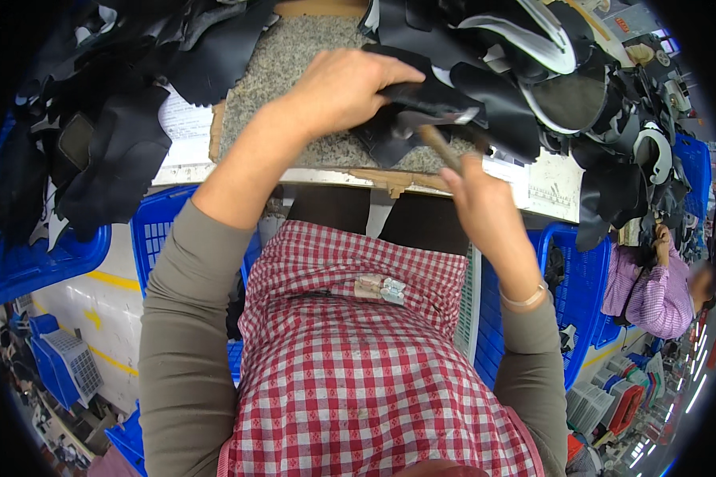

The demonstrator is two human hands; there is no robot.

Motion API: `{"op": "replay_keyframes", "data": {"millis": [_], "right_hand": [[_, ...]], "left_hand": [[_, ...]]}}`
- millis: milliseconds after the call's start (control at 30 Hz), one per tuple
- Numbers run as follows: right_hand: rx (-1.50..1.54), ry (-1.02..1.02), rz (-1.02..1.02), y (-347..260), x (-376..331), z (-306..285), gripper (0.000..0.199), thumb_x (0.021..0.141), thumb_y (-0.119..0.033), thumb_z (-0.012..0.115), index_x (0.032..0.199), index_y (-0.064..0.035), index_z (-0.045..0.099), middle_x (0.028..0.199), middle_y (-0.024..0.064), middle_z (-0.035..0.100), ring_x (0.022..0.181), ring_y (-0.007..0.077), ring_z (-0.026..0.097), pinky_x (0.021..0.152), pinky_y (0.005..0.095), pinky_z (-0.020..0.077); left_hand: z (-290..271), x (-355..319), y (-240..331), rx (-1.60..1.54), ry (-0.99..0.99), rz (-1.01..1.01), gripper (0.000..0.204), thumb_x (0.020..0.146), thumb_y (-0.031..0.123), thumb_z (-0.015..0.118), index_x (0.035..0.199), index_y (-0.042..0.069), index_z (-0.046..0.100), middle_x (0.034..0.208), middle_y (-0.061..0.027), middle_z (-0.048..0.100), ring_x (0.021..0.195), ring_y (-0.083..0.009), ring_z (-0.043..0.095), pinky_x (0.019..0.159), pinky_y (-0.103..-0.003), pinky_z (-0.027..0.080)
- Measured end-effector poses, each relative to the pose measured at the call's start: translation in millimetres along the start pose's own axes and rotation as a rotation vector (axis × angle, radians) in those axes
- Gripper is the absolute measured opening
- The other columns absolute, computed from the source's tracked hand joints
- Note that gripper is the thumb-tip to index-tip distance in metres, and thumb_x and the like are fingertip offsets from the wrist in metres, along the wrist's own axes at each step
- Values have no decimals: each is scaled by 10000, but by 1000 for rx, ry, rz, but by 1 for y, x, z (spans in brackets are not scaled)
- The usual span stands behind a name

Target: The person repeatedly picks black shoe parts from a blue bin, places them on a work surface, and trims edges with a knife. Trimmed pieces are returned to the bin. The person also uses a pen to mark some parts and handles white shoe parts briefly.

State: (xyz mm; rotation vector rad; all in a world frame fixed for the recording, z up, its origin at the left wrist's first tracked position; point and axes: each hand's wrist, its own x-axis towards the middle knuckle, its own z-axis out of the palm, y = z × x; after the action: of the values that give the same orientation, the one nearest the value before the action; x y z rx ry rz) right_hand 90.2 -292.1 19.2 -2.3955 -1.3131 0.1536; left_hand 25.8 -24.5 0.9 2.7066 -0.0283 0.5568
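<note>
"Leather piece, the black one (433, 97): where do we have it?"

"Over the granite slab (258, 87), right of our left hand (338, 91), which touches it, and beyond our right hand (479, 191). Its long axis slants rightward, toward us."

"Our grip?"

"Left index finger extended; we cannot tell whether we pinch. Right closed around a wooden-handled hammer (439, 146)."

red-and-white checked apron (358, 358), grey-green sleeves (187, 326), black legwear (328, 208) (plus a pale bracelet (527, 302)).
</note>
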Motion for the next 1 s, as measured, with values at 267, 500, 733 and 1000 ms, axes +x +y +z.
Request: {"op": "replay_keyframes", "data": {"millis": [267, 500, 733, 1000], "right_hand": [[-128, -145, 56, -1, 27, 10, 314, 1017, -237, 654, 1071, 56, 555, 643, 251, 645, 648, 465, 683, 535, 519, 533], [-28, -62, 56, 45, 10, 41, 346, 1058, -259, 606, 1246, 31, 579, 764, 311, 659, 755, 488, 693, 614, 494, 523], [432, -360, 424, 32, -9, 57, 368, 1070, -321, 596, 1127, 42, 577, 702, 223, 603, 607, 393, 593, 597, 433, 498], [317, -274, -92, -14, -18, 37, 298, 885, -227, 832, 946, 9, 659, 655, 121, 588, 593, 203, 522, 586, 360, 453]], "left_hand": [[0, 14, -3, 31, 5, -20, 339, 903, 256, 720, 1239, 289, 746, 1031, -78, 778, 956, -317, 740, 854, -456, 573], [9, -2, -17, -4, 118, -58, 370, 864, 252, 653, 1209, 345, 750, 996, -60, 778, 929, -299, 748, 754, -463, 570], [-34, -125, 16, 148, 238, -203, 598, 841, 2, 648, 1358, 302, 669, 1437, 15, 647, 1342, -267, 601, 900, -425, 605], [-153, -427, 101, 304, -113, -1263, 520, 894, 51, 700, 1403, 141, 636, 1449, -124, 622, 1308, -345, 611, 1091, -411, 506]]}}
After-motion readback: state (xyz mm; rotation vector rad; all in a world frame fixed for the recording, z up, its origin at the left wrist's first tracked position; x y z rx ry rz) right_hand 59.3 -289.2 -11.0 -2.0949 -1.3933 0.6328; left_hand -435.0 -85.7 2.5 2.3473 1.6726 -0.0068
